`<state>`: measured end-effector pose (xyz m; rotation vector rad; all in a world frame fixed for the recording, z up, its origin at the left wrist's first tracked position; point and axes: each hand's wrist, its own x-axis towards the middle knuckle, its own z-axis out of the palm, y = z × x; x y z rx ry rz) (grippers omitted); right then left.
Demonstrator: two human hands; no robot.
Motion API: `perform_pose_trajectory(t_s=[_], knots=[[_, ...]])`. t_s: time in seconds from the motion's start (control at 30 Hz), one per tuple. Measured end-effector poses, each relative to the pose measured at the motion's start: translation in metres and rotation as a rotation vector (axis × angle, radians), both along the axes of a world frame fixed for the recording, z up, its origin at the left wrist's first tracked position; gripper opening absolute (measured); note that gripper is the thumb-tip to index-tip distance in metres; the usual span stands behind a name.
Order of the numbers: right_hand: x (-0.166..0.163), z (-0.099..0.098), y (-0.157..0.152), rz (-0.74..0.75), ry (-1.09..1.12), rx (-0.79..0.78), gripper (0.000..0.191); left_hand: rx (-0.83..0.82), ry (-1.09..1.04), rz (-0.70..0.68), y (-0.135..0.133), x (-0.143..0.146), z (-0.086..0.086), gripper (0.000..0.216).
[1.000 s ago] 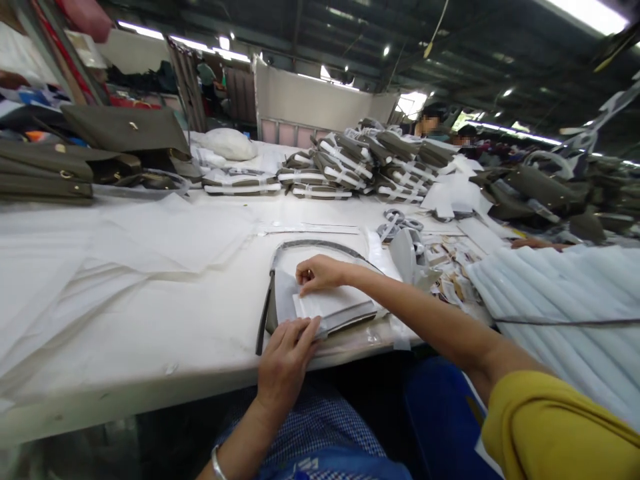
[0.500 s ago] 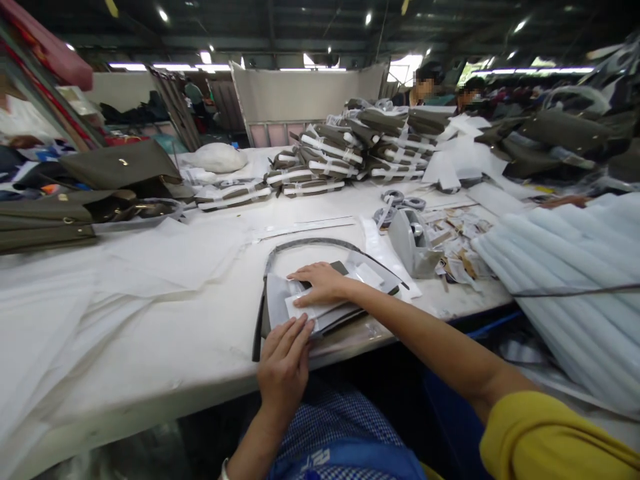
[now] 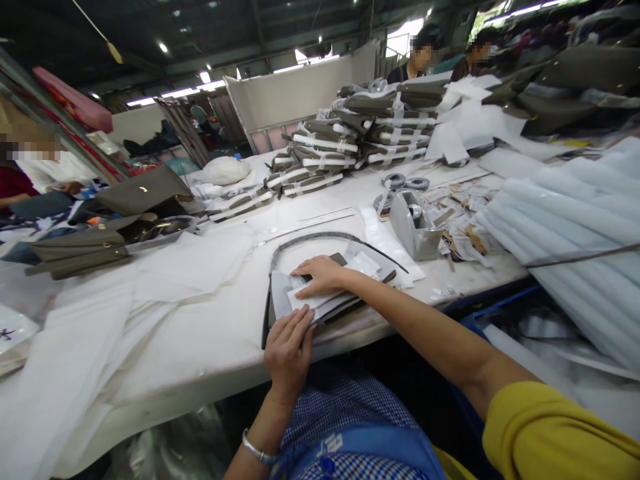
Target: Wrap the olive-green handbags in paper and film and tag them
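Bag [image 3: 344, 305] flat on white table [image 3: 220, 320], by near edge; wrapped strap [image 3: 320, 235] arched behind it. Right hand [image 3: 323, 275] palm down on top, fingers spread. Left hand [image 3: 289, 341] at near left corner, can't tell if gripping. Tape dispenser [image 3: 406, 227] right of bag.

right hand [image 3: 323, 275] palm-down — left hand [image 3: 289, 343] perhaps lightly curled
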<state>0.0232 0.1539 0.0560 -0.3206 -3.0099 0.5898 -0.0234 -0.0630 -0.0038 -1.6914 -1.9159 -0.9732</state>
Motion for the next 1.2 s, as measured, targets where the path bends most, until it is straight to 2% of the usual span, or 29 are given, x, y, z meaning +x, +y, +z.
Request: perform_pose_trajectory(t_s=[0.1,0.27,0.43,0.57,0.7,0.77,0.87,0.9,0.97,1.07,1.2], knots=[[0.001,0.001,-0.002,-0.013,0.006,0.011,0.072,-0.016,0.009,-0.018,-0.002,0.001,0.005,0.035],[-0.002,-0.003,-0.007,-0.115,0.073,0.086,0.044,-0.084,-0.048,-0.021,-0.003,-0.003,0.013,0.032],[-0.007,-0.004,-0.007,-0.174,0.101,0.106,0.04,-0.148,0.023,-0.021,-0.005,-0.006,0.015,0.035],[-0.006,-0.003,-0.004,-0.151,0.15,0.077,0.043,-0.224,0.119,0.04,-0.003,-0.002,0.019,0.044],[0.005,-0.001,0.0,-0.132,0.21,0.065,0.034,-0.245,0.128,0.045,0.0,0.0,0.027,0.045],[0.02,0.002,0.004,-0.176,0.239,0.088,0.034,-0.23,0.057,-0.006,-0.001,-0.008,0.03,0.041],[0.059,0.008,0.016,-0.387,0.241,0.191,0.039,-0.186,-0.172,-0.109,-0.008,-0.033,0.032,0.031],[0.074,0.01,0.021,-0.479,0.207,0.206,0.044,-0.157,-0.261,-0.1,-0.009,-0.045,0.032,0.029],[0.1,0.015,0.029,-0.632,0.096,0.161,0.055,-0.098,-0.402,0.025,-0.008,-0.068,0.029,0.033],[0.119,0.02,0.036,-0.736,-0.022,0.023,0.065,-0.098,-0.623,0.188,0.008,-0.094,0.023,0.042],[0.111,0.02,0.044,-0.816,-0.057,-0.071,0.08,-0.212,-0.867,0.163,0.037,-0.1,0.017,0.052]])
